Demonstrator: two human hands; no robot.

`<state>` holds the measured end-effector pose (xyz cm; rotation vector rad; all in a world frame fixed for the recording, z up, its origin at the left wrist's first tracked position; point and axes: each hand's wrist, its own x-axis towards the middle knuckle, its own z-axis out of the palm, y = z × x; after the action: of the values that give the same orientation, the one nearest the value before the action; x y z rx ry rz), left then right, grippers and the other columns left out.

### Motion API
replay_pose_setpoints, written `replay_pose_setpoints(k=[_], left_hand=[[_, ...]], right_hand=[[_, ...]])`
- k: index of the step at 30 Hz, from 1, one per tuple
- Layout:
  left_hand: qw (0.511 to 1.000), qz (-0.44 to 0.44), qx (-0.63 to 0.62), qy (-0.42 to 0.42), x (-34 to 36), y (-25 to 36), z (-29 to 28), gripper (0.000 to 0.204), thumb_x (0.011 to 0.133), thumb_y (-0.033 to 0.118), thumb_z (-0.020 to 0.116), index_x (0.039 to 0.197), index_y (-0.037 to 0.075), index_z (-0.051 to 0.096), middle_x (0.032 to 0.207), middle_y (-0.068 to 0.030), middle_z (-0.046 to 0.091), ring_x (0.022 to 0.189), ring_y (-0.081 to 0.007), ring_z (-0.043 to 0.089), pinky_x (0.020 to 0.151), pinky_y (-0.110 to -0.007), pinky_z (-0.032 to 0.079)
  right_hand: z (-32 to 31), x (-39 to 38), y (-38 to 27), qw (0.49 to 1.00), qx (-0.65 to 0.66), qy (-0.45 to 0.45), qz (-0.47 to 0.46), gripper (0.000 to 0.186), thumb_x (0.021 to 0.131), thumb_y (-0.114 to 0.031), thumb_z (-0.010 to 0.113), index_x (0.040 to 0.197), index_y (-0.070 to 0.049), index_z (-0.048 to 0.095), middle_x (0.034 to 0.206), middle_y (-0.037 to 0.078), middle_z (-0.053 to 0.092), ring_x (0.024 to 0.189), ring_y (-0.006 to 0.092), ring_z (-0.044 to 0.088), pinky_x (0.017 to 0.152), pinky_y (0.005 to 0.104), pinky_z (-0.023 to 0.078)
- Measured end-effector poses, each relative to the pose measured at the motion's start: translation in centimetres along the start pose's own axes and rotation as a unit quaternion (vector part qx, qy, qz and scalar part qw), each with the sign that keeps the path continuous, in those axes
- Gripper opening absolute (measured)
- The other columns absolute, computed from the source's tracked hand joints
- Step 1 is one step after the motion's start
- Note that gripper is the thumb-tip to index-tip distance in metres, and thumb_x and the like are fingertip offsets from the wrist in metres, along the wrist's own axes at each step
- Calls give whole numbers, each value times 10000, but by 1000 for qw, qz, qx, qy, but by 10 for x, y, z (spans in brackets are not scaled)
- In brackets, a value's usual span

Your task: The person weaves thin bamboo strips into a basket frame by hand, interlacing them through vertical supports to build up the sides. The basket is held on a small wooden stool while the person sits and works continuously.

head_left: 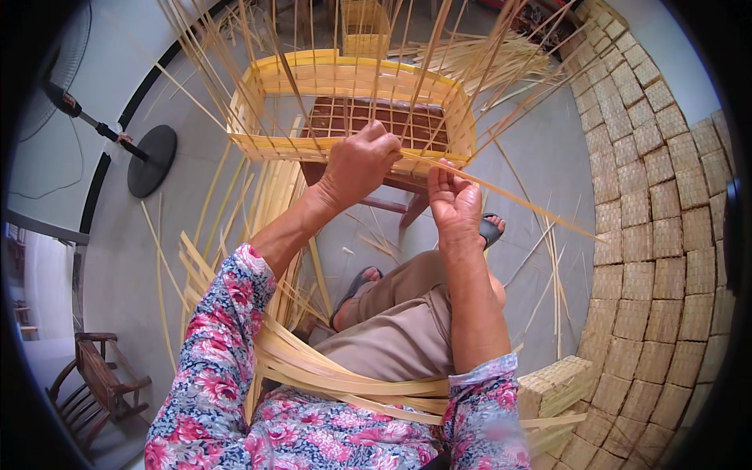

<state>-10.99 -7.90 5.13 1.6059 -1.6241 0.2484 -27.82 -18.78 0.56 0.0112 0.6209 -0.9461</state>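
Observation:
A half-woven yellow bamboo basket (282, 70) rests on a reddish-brown wooden stool (419, 125), its long upright strips splaying outward above the rim. My left hand (360, 160) is closed at the basket's near side, pinching a light bamboo strip where it meets the weave. My right hand (454, 200), palm turned up and fingers curled, holds the same strip (533, 205) just outside the near right corner; the strip runs on down to the right. A bundle of flat strips (345, 380) lies across my lap.
A standing fan (153, 160) is at the left, a wooden chair (94, 376) at the lower left. Loose strips (493, 59) lie on the floor behind and around the basket. Stacked woven pieces (650, 196) line the right side, with a woven block (548, 388) beside my right forearm.

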Motion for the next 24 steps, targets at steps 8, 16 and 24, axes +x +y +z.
replay_pose_setpoints(k=[8, 16, 24], left_hand=[[992, -10, -104, -67, 14, -4, -15, 163, 810, 118, 765, 868, 96, 615, 827, -54, 610, 796, -274, 644, 673, -386, 528], [990, -17, -124, -63, 15, -9, -17, 167, 813, 126, 773, 882, 81, 627, 832, -66, 624, 818, -270, 648, 689, -389, 525], [988, -56, -132, -61, 14, -7, -16, 146, 803, 114, 780, 852, 75, 649, 807, -62, 630, 773, -255, 656, 681, -365, 531]], right_hand=[[11, 13, -3, 941, -164, -289, 61, 188, 995, -256, 635, 1008, -71, 668, 1125, 128, 715, 849, 124, 687, 691, 240, 571], [59, -44, 0, 784, -480, -380, -101, 428, 929, -121, 730, 1336, -73, 608, 1248, 47, 629, 1052, 102, 591, 904, 263, 504], [42, -42, -7, 826, -435, -260, -248, 151, 1001, -174, 634, 1101, -64, 653, 960, 15, 675, 839, 77, 596, 766, 230, 494]])
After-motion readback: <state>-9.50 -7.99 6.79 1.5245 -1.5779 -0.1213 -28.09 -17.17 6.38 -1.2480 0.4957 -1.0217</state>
